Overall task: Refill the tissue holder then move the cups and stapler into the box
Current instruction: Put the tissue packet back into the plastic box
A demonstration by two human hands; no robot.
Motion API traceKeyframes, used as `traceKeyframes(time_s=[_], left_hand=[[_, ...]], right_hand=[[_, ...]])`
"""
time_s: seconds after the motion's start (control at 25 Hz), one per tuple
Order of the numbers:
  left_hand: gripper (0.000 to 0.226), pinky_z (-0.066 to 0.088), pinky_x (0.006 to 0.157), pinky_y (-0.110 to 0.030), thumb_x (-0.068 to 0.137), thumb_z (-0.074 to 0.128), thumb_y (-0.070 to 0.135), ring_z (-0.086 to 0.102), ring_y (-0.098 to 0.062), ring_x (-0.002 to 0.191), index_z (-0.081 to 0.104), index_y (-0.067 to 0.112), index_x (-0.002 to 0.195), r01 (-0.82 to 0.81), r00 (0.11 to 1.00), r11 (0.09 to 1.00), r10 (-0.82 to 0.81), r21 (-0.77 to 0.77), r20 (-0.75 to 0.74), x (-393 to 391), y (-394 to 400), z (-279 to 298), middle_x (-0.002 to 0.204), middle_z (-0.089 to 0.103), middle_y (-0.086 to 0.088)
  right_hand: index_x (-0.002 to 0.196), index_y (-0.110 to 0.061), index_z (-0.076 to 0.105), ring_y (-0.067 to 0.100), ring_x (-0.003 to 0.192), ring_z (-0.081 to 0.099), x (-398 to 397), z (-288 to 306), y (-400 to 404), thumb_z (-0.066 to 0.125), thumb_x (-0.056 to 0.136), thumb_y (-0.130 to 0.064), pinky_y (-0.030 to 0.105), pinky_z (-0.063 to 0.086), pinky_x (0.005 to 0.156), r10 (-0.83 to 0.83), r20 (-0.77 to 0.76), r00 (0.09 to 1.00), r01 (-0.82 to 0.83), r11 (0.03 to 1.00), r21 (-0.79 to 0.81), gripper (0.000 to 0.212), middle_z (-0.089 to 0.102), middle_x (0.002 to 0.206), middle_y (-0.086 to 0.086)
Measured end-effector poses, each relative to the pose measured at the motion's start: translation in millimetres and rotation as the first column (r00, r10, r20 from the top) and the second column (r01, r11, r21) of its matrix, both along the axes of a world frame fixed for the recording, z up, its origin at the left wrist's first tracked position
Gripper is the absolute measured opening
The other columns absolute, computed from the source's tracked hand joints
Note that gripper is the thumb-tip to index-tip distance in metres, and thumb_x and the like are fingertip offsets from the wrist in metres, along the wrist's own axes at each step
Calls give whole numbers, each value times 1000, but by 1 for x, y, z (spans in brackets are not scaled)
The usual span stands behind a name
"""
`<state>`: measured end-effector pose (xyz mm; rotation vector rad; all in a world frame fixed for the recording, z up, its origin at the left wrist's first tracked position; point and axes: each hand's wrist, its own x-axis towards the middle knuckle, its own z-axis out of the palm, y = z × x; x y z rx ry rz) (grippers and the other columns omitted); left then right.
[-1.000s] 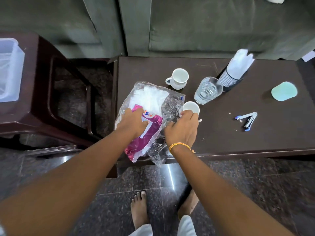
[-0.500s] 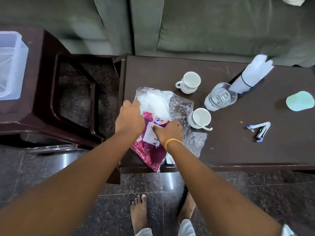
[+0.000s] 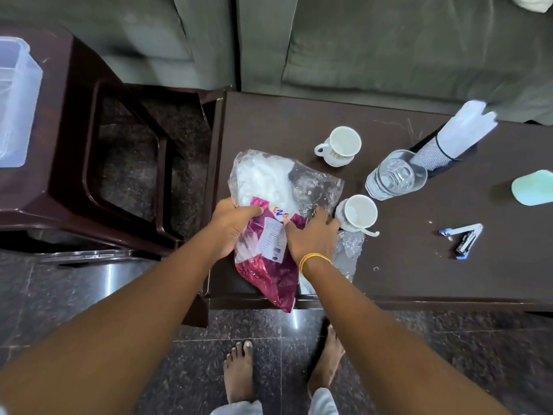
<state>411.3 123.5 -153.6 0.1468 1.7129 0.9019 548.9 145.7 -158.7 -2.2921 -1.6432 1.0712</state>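
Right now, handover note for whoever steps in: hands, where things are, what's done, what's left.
Left hand grips the tissue packet at its left edge; right hand rests on it, fingers fairly straight.
Tissue holder at the table's far right, tissues sticking out.
Two cups, a glass and the stapler are on the table.
Box on the stool to the left.
Left: finish refill if needed, then move cups and stapler.

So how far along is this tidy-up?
Early on. The holder already has tissues standing in it, but both hands, left and right, are busy with the tissue pack: the left grips it, the right lies on it. Both cups and the stapler sit on the table; the box waits on the stool.
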Motion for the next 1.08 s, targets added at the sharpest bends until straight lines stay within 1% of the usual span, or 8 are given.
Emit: traceKeyframes(time_s=[0.16, 0.28, 0.4, 0.52, 0.72, 0.8, 0.96, 1.08], left_hand=[[18, 58, 56, -29, 84, 61, -4, 73, -22, 64, 64, 0, 102, -143, 955, 987, 120, 67, 270, -1, -7, 22, 80, 73, -15], [18, 59, 70, -38, 87, 55, -3, 72, -28, 73, 63, -1, 102, -141, 914, 984, 87, 108, 396, -1, -17, 39, 82, 73, -17], [17, 55, 84, -42, 87, 51, 1, 69, -30, 80, 65, 2, 96, -51, 857, 986, -40, 160, 514, -4, -34, 51, 85, 72, -16], [18, 55, 81, -38, 84, 54, 3, 67, -30, 81, 66, 0, 97, -56, 921, 987, -8, 151, 390, -11, -44, 56, 87, 71, -17], [23, 56, 76, -33, 77, 67, 12, 69, -23, 85, 65, 14, 100, -97, 989, 985, 112, 145, -101, 0, -49, 78, 92, 72, -8], [42, 58, 76, -35, 76, 76, 25, 71, -25, 90, 60, 14, 112, -82, 996, 985, 87, 148, -27, -3, -56, 98, 102, 72, -9], [51, 60, 73, -39, 74, 78, 35, 72, -33, 96, 68, 4, 113, -115, 897, 967, 3, 226, 442, -19, -73, 141, 106, 74, -17], [54, 56, 89, -42, 73, 79, 35, 71, -30, 98, 66, 5, 116, -142, 963, 968, 86, 207, 257, -39, -77, 148, 103, 75, -12]], right_hand=[[137, -16, 43, 34, 121, 50, -12, 16, -2, 57, 85, -56, 41, 38, 103, -192, -213, 958, 171, 979, -115, 67, 47, 136, 13], [129, -14, 52, 28, 114, 60, -25, 39, 0, 60, 84, -56, 45, 44, 104, -361, -574, 735, 198, 924, -328, 62, 61, 128, 9], [123, -10, 59, 32, 102, 68, -33, 57, 4, 75, 78, -34, 45, 55, 91, -387, -720, 576, 91, 906, -413, 54, 69, 115, 15], [111, -9, 65, 29, 89, 71, -38, 63, -3, 76, 74, -8, 39, 60, 76, -239, -744, 624, 28, 958, -284, 39, 73, 102, 14], [92, -20, 68, 21, 79, 71, -36, 74, -16, 75, 70, -4, 32, 58, 68, -109, -763, 637, 44, 994, -105, 28, 74, 90, 5], [86, -23, 68, 27, 83, 72, -36, 94, -14, 74, 69, -4, 39, 60, 74, -126, -781, 612, 37, 991, -131, 26, 75, 90, 8], [94, -19, 71, 33, 86, 72, -55, 137, -7, 75, 71, -6, 45, 60, 75, -85, -830, 551, -127, 975, -184, 27, 76, 92, 12], [103, -16, 69, 30, 87, 72, -85, 149, -3, 75, 77, -10, 42, 61, 74, 7, -830, 557, -211, 968, -133, 27, 75, 98, 12]])
